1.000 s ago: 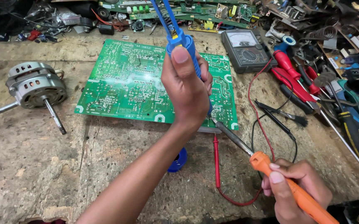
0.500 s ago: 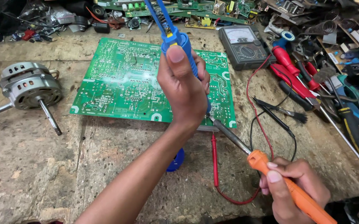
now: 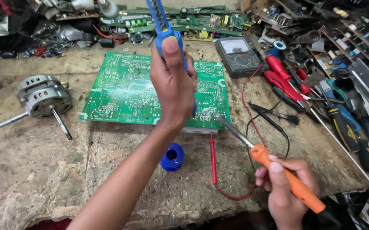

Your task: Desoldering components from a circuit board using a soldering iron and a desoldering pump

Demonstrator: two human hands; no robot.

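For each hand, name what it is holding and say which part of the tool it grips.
Left hand grips the blue desoldering pump around its lower barrel, thumb on top. Right hand holds the soldering iron by its orange handle.

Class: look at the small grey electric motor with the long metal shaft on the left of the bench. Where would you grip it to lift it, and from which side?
Grip the small grey electric motor around its round ribbed body, coming from above. The thin shaft sticks out at both sides and would probably slip or twist in the hands; the wide body gives a firmer hold.

Glossy green circuit board (image 3: 124,91) on rough, worn workbench (image 3: 35,170).
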